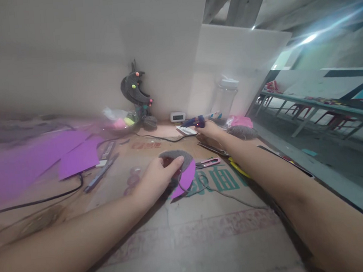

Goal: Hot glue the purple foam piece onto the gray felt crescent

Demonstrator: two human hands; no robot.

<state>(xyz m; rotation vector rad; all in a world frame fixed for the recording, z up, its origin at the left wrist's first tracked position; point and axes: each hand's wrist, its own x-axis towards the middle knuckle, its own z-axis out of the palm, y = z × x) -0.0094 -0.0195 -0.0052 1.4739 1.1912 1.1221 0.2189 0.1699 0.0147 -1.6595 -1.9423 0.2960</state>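
Note:
My left hand (154, 174) is closed on a crescent of purple card (187, 178), its thumb on top. The upper part of the crescent is wrapped in grey yarn (185, 155). A loose yarn strand (229, 192) loops off it and runs right over the cardboard. Farther back, my right hand (211, 130) has its fingers closed around a dark blue glue gun (196, 121) with a small red light. A white paper (186, 130) lies under the gun. Pink-handled thread snips (208, 163) lie just right of the crescent, with scissors (213, 149) beyond them.
Purple sheets (79, 157) and a grey utility knife (101, 173) lie left. A black cord (166, 139) crosses the back. A finished grey crescent (131, 87) with coloured beads stands by the wall, near a small digital clock (178, 117) and a clear bottle (225, 95).

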